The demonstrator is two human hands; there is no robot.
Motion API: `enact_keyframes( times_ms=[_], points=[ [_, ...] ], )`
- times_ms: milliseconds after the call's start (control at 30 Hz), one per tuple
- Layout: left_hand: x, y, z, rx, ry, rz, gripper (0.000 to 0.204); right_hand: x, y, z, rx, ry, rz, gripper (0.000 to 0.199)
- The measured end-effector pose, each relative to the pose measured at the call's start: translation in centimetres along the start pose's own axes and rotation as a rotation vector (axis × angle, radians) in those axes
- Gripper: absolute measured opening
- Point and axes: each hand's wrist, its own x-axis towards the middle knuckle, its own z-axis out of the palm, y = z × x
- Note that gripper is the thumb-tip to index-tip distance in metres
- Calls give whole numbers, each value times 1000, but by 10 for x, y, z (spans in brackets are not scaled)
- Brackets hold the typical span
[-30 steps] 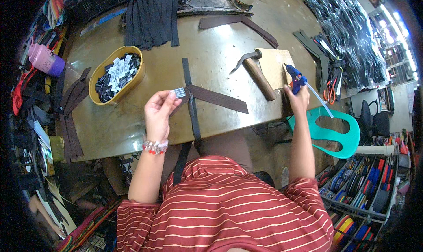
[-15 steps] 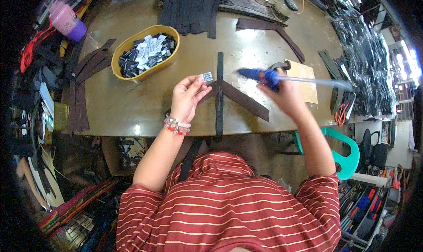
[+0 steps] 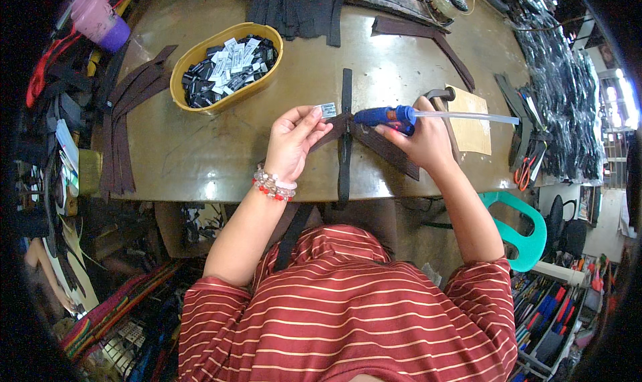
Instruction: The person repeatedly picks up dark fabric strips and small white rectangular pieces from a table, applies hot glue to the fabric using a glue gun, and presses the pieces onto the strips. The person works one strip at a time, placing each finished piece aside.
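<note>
My right hand (image 3: 430, 136) grips a blue glue gun (image 3: 394, 116) with a long clear glue stick (image 3: 468, 117) jutting from its back. The gun's tip is at the crossing of a dark brown angled strap (image 3: 391, 151) and a narrow black strap (image 3: 344, 171) on the table. Between thumb and fingers, my left hand (image 3: 292, 136) pinches a small white printed label (image 3: 328, 110), just left of that crossing. Whether the tip touches the straps, I cannot tell.
A yellow tub (image 3: 175, 81) of black and white labels stands at the left. Brown strips (image 3: 119, 135) lie beyond it, black strips (image 3: 297, 11) at the back. To the right are a hammer (image 3: 439, 94), a tan board (image 3: 476, 128) and orange-handled scissors (image 3: 525, 171).
The glue gun has come left and slightly down, its tip now at the strap crossing. My left hand, still holding the label, appears slightly farther right as the whole view shifts.
</note>
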Motion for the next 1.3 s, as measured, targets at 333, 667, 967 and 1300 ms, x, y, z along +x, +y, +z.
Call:
enact_keyframes(
  times_ms=[333, 667, 967, 1300],
  points=[
    [0, -1, -4, 37, -12, 29, 10, -23, 67, 8, -86, 323, 22, 20],
    [-17, -5, 22, 520, -88, 98, 11, -113, 137, 17, -166, 682, 883, 60],
    [-29, 1, 41, 773, -292, -137, 15, -48, -9, 36, 967, -253, 282, 27],
    [13, 28, 19, 1518, -334, 406, 15, 40, 1, 50, 644, -403, 203, 23]
  ],
)
